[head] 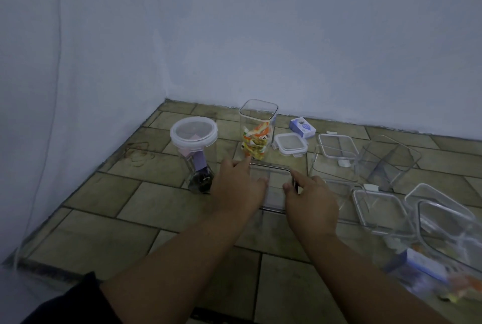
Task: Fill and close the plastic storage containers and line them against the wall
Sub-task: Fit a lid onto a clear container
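A clear square lid (273,180) with a dark rim is held between my two hands above the floor. My left hand (237,188) grips its left edge and my right hand (310,201) grips its right edge. Just behind it stands a tall open square container (258,125) holding colourful packets. To the left stands a round container (194,151) with a white-rimmed lid shut on it and purple and dark items inside.
A small square lid (289,144) and a blue-white box (302,127) lie near the wall (287,49). Several empty clear containers (336,159) and loose lids (378,209) crowd the tiled floor at right. A blurred bag of packets (427,271) lies at lower right.
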